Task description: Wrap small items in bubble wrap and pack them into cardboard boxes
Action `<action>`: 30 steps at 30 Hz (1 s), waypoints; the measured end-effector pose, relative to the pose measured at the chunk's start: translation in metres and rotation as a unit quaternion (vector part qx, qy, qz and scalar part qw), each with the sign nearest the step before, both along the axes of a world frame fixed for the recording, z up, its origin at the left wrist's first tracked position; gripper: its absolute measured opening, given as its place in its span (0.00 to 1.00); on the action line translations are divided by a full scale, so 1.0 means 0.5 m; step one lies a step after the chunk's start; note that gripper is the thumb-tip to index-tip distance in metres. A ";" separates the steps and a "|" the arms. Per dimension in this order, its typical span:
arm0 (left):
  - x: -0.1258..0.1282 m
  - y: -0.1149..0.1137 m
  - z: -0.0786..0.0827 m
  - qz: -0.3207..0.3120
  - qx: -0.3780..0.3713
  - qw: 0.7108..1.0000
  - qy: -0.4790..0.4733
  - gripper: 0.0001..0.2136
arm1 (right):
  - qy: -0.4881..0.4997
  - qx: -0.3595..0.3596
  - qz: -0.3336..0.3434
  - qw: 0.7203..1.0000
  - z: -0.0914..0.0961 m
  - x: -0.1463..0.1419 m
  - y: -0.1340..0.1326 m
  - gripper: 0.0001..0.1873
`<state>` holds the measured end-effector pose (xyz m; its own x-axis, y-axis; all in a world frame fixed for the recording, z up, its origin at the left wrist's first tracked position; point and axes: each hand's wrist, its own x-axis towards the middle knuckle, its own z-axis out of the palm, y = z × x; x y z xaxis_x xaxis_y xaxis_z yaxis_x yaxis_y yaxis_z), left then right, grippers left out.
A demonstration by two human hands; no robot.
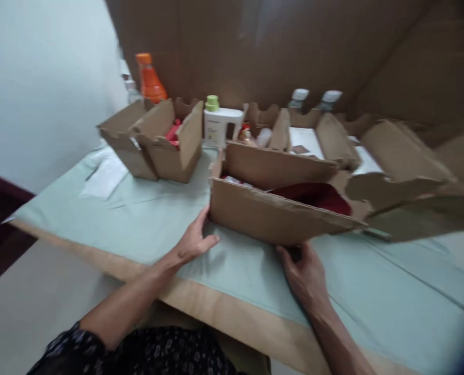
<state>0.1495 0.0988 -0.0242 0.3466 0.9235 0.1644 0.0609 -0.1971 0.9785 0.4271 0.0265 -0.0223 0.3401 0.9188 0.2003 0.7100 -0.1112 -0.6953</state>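
Observation:
An open cardboard box (271,213) with a dark red item (313,195) inside stands on the pale green cloth (146,219) in front of me. My left hand (195,242) lies against the box's left front corner, with its fingers stretched up the side and the thumb apart. My right hand (304,273) is at the lower front edge of the box. Its fingers curl in under that edge, where a small dark patch shows. The whole picture is smeared by motion.
A second open box (165,143) with red items stands at the back left, with an orange bottle (149,78) behind it. A white jug with a green cap (218,125) and more open boxes (333,138) line the back. Cardboard sheets (294,47) form the backdrop. The table's wooden edge (232,312) is near me.

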 end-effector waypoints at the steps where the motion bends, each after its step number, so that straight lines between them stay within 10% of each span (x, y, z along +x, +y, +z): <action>1: 0.002 0.003 0.002 0.002 0.003 1.000 0.003 0.43 | -0.004 -0.006 0.000 1.000 -0.001 0.002 0.003 0.19; 6: -0.072 0.018 0.018 0.139 0.067 0.981 0.119 0.37 | 0.000 -0.026 -0.033 0.999 -0.003 0.011 0.006 0.27; 9: -0.208 0.045 0.041 0.259 0.143 0.909 0.293 0.27 | 0.021 -0.024 -0.065 0.997 0.000 0.014 0.001 0.35; 16: -0.499 0.147 0.071 0.438 0.083 0.811 0.378 0.18 | -0.005 -0.048 -0.081 0.996 0.002 0.020 0.010 0.28; 24: -0.563 0.190 0.076 0.484 0.071 0.794 0.362 0.04 | -0.037 -0.030 -0.076 0.996 -0.005 0.025 0.009 0.26; 30: -0.571 0.104 0.141 0.505 0.132 0.785 0.333 0.08 | 0.002 -0.025 -0.073 0.997 0.014 0.017 0.010 0.28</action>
